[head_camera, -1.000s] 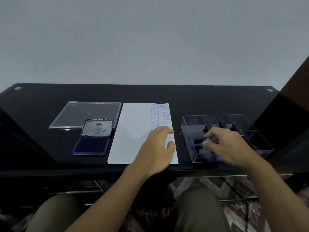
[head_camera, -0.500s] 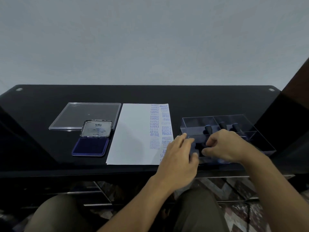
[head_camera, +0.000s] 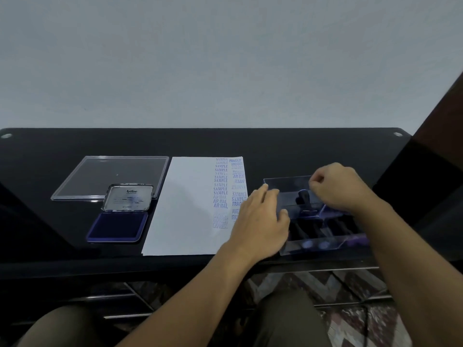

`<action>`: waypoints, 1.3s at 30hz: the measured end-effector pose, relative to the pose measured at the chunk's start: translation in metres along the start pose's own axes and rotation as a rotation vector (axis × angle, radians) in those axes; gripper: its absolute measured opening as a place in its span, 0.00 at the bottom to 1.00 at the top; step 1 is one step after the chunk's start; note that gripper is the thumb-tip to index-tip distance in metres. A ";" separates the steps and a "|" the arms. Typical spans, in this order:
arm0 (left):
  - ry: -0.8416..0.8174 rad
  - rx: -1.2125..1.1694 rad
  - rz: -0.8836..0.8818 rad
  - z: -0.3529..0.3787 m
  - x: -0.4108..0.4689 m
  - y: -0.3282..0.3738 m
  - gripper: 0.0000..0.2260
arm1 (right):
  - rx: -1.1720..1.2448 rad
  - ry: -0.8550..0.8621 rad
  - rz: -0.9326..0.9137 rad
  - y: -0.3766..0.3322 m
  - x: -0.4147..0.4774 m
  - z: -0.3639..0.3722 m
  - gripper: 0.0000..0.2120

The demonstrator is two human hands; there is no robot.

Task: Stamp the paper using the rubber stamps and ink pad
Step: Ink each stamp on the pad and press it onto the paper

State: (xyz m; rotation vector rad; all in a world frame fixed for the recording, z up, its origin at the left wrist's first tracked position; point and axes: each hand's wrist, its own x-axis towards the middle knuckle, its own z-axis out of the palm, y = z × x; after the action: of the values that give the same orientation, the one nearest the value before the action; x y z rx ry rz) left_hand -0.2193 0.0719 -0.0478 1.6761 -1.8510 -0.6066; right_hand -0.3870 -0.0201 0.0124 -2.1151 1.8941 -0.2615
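A black glass table (head_camera: 75, 146) carries a white paper (head_camera: 190, 204) at its centre, its right side covered with blue impressions reading SAMPLE, AIR MAIL and FRAGILE. A clear flat lid (head_camera: 112, 176) lies to the paper's left. To its right is a clear box (head_camera: 313, 246) of rubber stamps. An ink pad (head_camera: 116, 227) sits open beside the paper's left edge, overlapping the flat lid's near edge. The person's left hand (head_camera: 260, 221) rests with nearly straight fingers against the box's left wall, thumb over the rim. The right hand (head_camera: 340, 189), fingers curled, pinches the box's far rim. One dark stamp (head_camera: 304, 197) stands upright in a far compartment; others (head_camera: 313, 229) lie nearer.
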 end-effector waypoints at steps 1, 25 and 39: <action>-0.001 0.016 -0.010 0.000 0.005 0.000 0.23 | -0.033 -0.018 -0.010 -0.002 0.005 0.003 0.10; -0.011 0.038 -0.019 0.006 0.034 -0.014 0.23 | -0.104 -0.075 -0.043 -0.017 0.020 0.017 0.10; 0.106 0.097 -0.064 -0.078 0.001 -0.046 0.23 | 0.128 -0.025 -0.212 -0.062 -0.008 -0.020 0.06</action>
State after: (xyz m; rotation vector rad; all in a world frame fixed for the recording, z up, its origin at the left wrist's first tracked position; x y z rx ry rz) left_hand -0.1331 0.0693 -0.0206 1.8005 -1.7826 -0.4514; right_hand -0.3363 -0.0081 0.0522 -2.2207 1.5943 -0.3891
